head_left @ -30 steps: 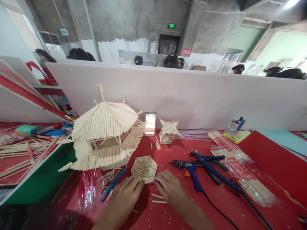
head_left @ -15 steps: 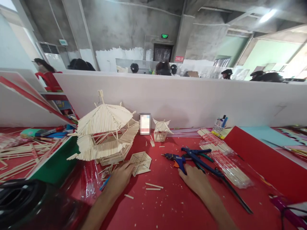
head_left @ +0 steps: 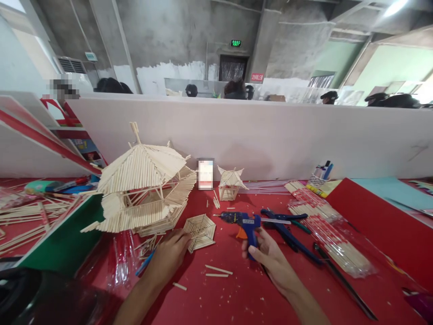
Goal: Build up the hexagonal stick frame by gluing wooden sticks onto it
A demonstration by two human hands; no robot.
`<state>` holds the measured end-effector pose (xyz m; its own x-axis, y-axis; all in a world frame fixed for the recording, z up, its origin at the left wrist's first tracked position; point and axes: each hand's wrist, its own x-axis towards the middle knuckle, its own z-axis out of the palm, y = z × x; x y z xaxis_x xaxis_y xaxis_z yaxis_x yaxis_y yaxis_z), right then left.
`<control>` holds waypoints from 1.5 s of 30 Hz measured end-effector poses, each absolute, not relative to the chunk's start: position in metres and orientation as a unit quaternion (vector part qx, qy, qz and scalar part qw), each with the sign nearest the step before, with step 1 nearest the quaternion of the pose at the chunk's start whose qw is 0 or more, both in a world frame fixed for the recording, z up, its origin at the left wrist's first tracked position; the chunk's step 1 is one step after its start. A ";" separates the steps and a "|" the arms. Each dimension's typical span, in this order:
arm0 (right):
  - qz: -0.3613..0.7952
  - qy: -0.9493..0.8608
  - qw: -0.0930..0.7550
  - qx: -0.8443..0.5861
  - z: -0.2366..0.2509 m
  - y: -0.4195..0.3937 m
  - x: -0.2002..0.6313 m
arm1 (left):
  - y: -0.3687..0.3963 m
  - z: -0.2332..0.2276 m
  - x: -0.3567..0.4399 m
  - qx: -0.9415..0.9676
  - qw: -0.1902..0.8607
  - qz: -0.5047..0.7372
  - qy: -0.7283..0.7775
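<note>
My right hand [head_left: 265,253] is wrapped round the handle of a blue hot glue gun [head_left: 249,225] with an orange trigger. The gun's nozzle points left, and a glue stick juts from its back. At the left edge of a hexagonal stick panel [head_left: 200,232], the bent fingers of my left hand [head_left: 174,248] close on its rim; their tips are partly hidden. A large stick-built pavilion [head_left: 145,189] stands beyond my left hand. Behind the panel is a small stick pavilion [head_left: 231,184]. Loose sticks [head_left: 218,271] lie between my hands.
Blue-handled cutters [head_left: 287,232] and a long dark blade-like tool [head_left: 345,280] lie right of my right hand. Packs of sticks [head_left: 334,239] sit beyond them. A dark container [head_left: 43,293] fills the lower left. A white partition [head_left: 287,135] closes off the back.
My right hand has taken hold of the glue gun by its handle, turning and lifting it from beside the cutters. My left hand stays at the panel's edge. The view has shifted slightly.
</note>
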<state>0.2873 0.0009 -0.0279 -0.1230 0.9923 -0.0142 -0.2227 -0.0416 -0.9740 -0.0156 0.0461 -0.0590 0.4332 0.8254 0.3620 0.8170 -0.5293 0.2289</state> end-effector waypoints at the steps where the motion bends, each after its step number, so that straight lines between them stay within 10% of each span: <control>1: 0.602 -0.457 0.519 -0.400 -0.029 -0.001 0.284 | 0.046 -0.059 -0.015 0.846 0.013 0.217 0.487; 22: 0.299 -0.769 0.255 -0.505 -0.016 0.005 0.276 | 0.045 -0.058 -0.013 0.831 0.046 0.230 0.504; 45: 0.231 -0.833 0.317 -0.391 -0.047 0.022 0.255 | 0.045 -0.055 -0.012 0.823 0.086 0.242 0.507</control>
